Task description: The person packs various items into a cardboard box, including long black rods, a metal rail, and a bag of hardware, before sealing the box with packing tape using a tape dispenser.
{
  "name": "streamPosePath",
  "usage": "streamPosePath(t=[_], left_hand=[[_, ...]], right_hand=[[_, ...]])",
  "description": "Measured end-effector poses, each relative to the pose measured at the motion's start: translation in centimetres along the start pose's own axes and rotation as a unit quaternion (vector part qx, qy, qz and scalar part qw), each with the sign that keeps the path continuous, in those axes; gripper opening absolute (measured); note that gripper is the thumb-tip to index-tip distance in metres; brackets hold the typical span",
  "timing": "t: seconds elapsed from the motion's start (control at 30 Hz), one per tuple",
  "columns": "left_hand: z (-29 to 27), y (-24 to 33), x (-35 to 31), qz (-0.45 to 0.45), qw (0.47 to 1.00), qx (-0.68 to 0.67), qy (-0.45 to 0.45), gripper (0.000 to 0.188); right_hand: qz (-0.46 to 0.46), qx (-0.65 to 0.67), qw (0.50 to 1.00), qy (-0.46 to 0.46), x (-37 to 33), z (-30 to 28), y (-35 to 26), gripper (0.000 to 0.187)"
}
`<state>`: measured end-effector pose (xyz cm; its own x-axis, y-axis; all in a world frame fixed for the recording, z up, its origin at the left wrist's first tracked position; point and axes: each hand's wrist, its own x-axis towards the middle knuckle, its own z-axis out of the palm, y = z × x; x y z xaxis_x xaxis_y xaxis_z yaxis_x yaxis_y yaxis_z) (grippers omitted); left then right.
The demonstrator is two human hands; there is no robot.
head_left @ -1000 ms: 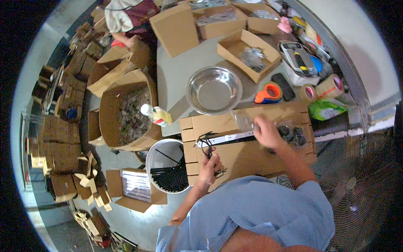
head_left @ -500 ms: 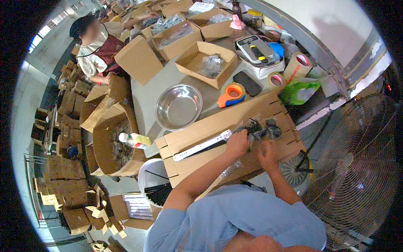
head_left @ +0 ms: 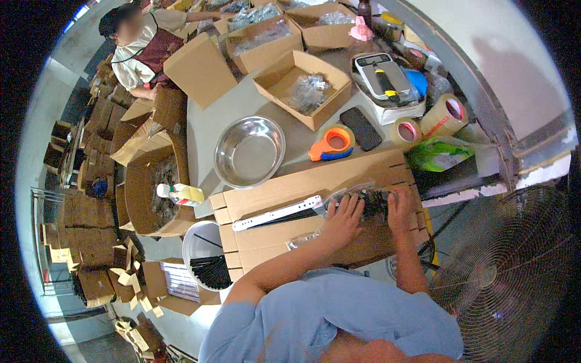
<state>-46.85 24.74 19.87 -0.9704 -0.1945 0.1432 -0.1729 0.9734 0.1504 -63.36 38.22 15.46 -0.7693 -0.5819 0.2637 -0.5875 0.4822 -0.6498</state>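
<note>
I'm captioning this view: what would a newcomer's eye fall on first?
Probably the shiny metal bowl on the grey table, left of the orange-and-blue tape dispenser. Then the white perforated rail on the cardboard, beside the left hand. A wire-caged fan looms at lower right.

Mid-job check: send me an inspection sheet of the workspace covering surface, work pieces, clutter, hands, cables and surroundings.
Surface: flat cardboard with slit edges under the work; grey table beyond it.
Work pieces: white rail with holes, lying on the cardboard; dark parts in clear plastic, partly hidden.
Clutter: steel bowl, orange tape dispenser, black phone, green packet.
Hands: left hand on the plastic, fingers spread; right hand at the dark parts' right end, grip unclear.
Cables: nothing seen that is clearly one.
Surroundings: large fan at right; co-worker at upper left; stacked boxes at left.
</note>
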Motion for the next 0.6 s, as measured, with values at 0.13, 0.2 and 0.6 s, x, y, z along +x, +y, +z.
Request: streamPosePath(t=[0.13, 0.2, 0.6], left_hand=[[2.7, -1.6, -1.6, 0.003, 0.999, -0.017, -0.043, 0.074], [3.1, -1.8, -1.6, -0.004, 0.998, -0.043, -0.041, 0.073], [0.6, -3.0, -1.3, -0.065, 0.954, -0.29, -0.029, 0.071]], right_hand=[[-0.066, 0.017, 0.989, -0.132, 2.3, -2.6, -0.7, 0.027], [-0.117, 0.012, 0.966, -0.231, 3.1, -3.4, -1.7, 0.038], [-0.094, 0.111, 0.95, -0.277, 2.0, -2.1, -0.5, 0.02]])
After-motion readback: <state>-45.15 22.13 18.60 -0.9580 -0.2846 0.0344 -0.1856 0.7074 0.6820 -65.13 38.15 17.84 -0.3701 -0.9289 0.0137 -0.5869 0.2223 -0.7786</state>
